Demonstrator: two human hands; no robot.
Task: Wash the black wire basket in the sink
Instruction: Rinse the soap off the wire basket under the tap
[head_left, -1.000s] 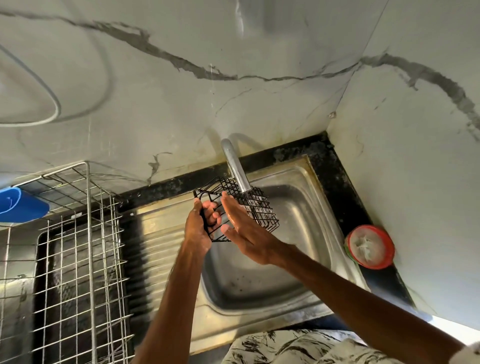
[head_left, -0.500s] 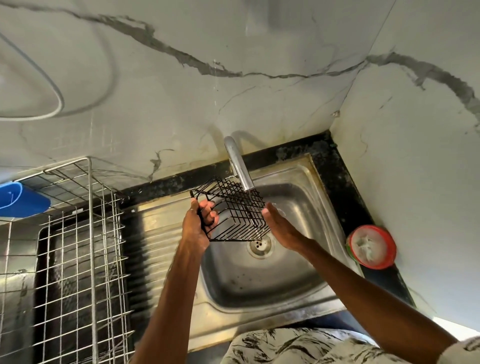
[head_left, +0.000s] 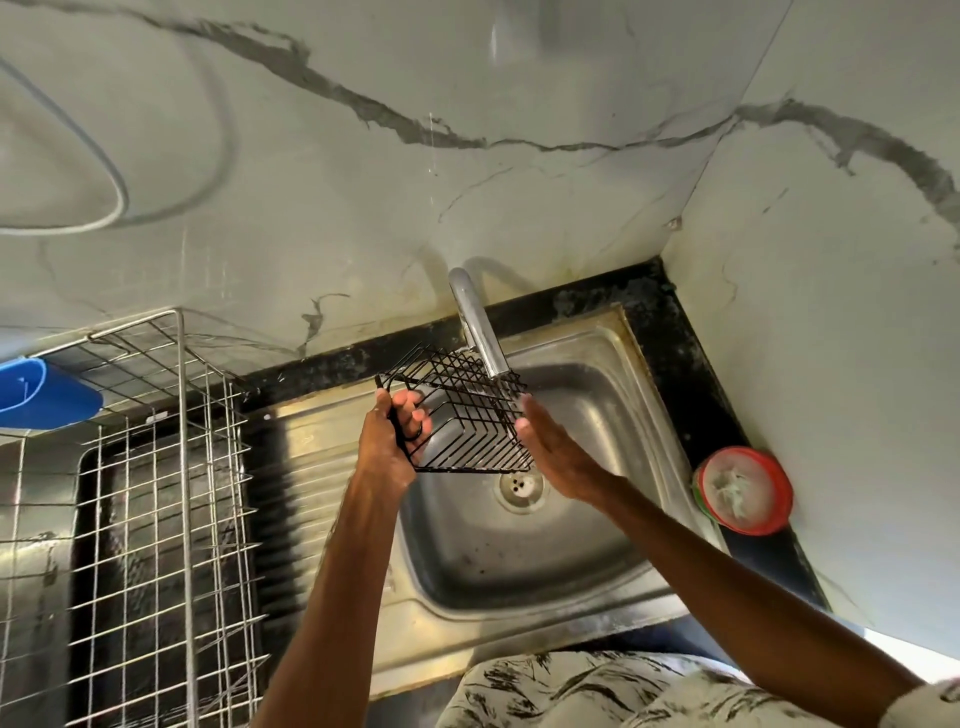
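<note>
The black wire basket (head_left: 465, 410) hangs tilted over the steel sink (head_left: 582, 525), just under the spout of the chrome tap (head_left: 480, 332). My left hand (head_left: 389, 441) grips its left edge, fingers curled through the wires. My right hand (head_left: 558, 454) lies flat against the basket's right side, fingers straight and together, touching the wires without closing round them. The sink drain (head_left: 521, 486) shows below the basket. I cannot tell whether water is running.
A tall silver wire dish rack (head_left: 156, 509) stands on the ribbed drainboard to the left, with a blue container (head_left: 41, 395) behind it. A round red-rimmed tub (head_left: 744, 491) sits on the black counter strip at the right. Marble walls close the corner behind.
My right hand has slid from the basket's front face round to its right side. The basket has turned and dropped slightly in my left hand's grip.
</note>
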